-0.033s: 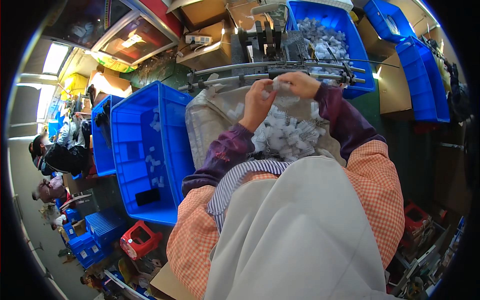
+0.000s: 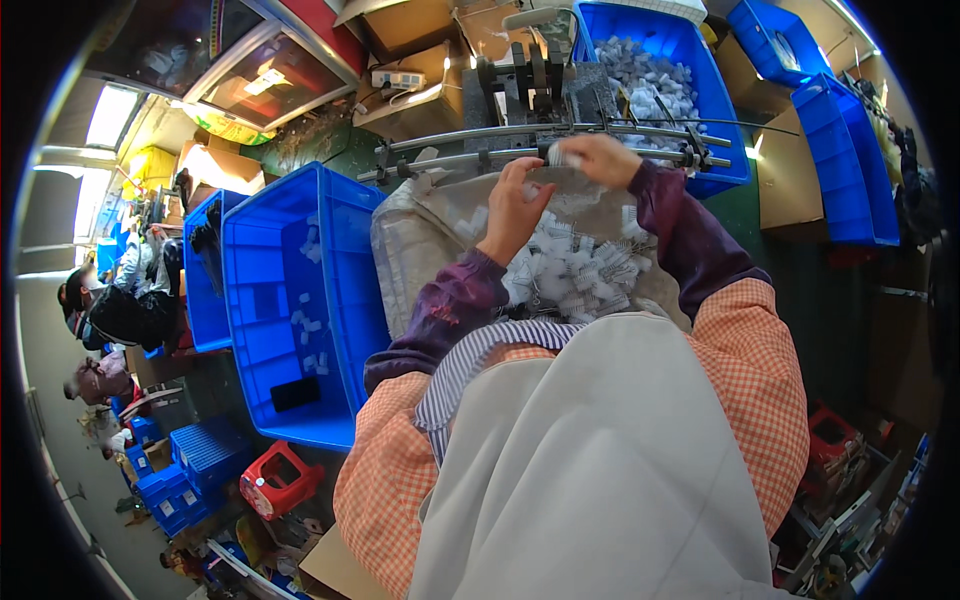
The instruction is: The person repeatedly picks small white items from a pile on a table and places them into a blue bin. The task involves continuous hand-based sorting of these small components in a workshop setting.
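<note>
My left hand [image 2: 513, 212] is raised over the near side of a metal rail fixture [image 2: 460, 140], its thumb and fingers curled around a small white plastic piece [image 2: 531, 190], partly hidden. Just right of it, my right hand [image 2: 603, 160] pinches another white plastic piece [image 2: 558, 155] at the rails; motion smears these fingertips. The hands are slightly apart. Below them, a heap of similar white ribbed pieces [image 2: 575, 265] lies on a beige cloth [image 2: 400, 235] in front of me.
At the left stands a large blue bin [image 2: 345, 270] with a few white pieces and a black flat object [image 2: 295, 394] inside. Another blue bin [image 2: 715, 85], full of white pieces, stands beyond the rails at right. A red stool [image 2: 275, 482] sits behind the left bin. People [image 2: 110, 300] work far left.
My right hand has shifted slightly and its fingers are now blurred. The white piece in it has tilted and moved a little away from my left hand, which stays nearly still.
</note>
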Available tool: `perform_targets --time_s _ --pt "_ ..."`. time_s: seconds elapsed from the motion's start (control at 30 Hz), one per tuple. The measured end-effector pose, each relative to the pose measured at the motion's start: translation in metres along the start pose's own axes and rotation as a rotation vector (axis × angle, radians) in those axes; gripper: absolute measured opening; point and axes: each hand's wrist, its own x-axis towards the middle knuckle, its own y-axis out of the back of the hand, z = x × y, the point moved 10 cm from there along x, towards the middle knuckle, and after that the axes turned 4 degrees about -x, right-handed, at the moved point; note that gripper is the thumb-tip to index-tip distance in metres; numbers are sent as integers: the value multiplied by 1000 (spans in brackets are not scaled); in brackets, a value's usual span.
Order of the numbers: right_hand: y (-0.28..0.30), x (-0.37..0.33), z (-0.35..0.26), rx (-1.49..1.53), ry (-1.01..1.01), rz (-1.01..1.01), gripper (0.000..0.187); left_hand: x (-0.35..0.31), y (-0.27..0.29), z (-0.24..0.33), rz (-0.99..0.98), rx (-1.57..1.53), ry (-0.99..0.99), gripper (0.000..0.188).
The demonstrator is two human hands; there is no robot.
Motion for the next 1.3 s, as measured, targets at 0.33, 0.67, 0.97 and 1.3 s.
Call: perform_targets --time_s 0.33,0.67,0.97,1.3 --pt "49 43 109 -739 -433 379 14 -15 18 -13 -124 14 92 18" --pt "41 51 117 -678 -354 390 17 -18 26 -33 -90 39 112 17" --pt "43 51 118 -642 -388 378 15 -23 20 -29 -84 133 68 19" --pt "49 48 138 -700 -622 299 25 -27 11 -39 -114 109 139 24"
